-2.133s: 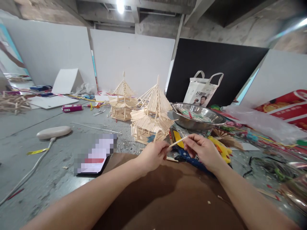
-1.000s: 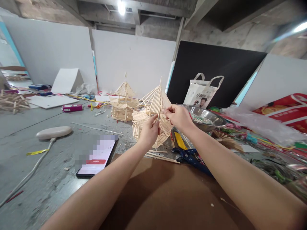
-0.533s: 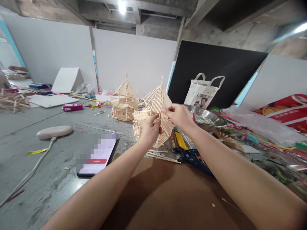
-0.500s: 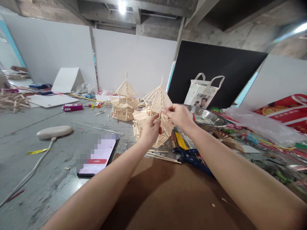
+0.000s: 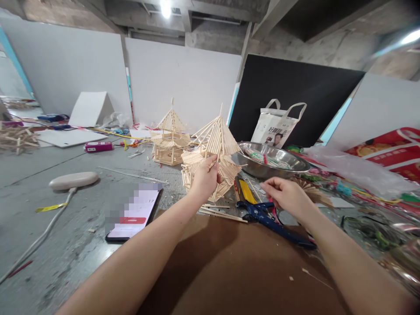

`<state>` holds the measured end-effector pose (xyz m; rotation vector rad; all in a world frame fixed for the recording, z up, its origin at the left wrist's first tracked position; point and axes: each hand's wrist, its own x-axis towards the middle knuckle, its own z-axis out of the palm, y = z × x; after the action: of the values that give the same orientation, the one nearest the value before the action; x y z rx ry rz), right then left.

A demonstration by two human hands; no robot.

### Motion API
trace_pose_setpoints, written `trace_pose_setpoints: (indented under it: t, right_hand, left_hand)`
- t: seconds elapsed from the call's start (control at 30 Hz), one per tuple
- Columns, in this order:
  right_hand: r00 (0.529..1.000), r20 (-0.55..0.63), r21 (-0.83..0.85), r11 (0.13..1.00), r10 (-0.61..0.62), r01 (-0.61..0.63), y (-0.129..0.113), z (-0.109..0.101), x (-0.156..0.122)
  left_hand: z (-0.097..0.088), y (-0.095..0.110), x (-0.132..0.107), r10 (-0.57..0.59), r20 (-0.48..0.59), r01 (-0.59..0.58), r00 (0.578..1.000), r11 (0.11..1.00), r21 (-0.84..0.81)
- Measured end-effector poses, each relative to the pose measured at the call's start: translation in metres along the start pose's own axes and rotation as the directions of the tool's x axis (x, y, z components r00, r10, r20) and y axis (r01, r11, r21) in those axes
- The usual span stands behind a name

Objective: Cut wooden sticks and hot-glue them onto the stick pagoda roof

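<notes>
A small pavilion model [image 5: 219, 135] built of thin wooden sticks stands in front of me, with a pointed upper roof and a wider, flared lower one. My left hand [image 5: 206, 177] is closed on its near side, just below the upper roof, and hides part of the lower storey. To the right, my right hand [image 5: 285, 196] hovers above the blue-handled pliers [image 5: 262, 216], thumb and fingertips pinched together; whatever may be between them is too small to make out. Loose wooden sticks [image 5: 223, 214] lie between the model and the brown board [image 5: 229, 271].
Behind on the left stands a second stick pavilion [image 5: 170, 142]. A steel bowl [image 5: 295, 165] sits beyond my right hand, near a yellow-handled tool [image 5: 247, 192]. A phone [image 5: 134, 214] and a white corded device [image 5: 74, 180] lie left. A tote bag [image 5: 272, 124] leans against the black panel.
My right hand has left the model's upper roof and moved right and down, over the pliers. My left hand stays on the model. More of the bowl and pliers now shows.
</notes>
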<state>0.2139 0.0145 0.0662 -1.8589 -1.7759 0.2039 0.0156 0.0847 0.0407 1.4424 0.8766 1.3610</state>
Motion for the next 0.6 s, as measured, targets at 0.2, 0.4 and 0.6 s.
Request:
trace_pose_setpoints:
  t: [0.2,0.4,0.6]
  right_hand:
    - [0.984,0.174,-0.262,0.965,0.048,-0.001,0.041,0.0,-0.016]
    - [0.923,0.371,-0.477,0.874,0.101,0.096,0.034,0.002,-0.024]
    - [0.896,0.425,-0.609,0.773,0.131,0.176,0.037,0.015,-0.026]
  left_hand:
    - [0.0,-0.001,-0.001,-0.002,0.015,0.002,1.0,1.0,-0.009]
    - [0.0,-0.002,-0.002,-0.012,0.027,0.012,1.0,1.0,-0.022]
    - [-0.004,-0.002,-0.007,0.073,0.03,-0.073,0.997,0.997,0.022]
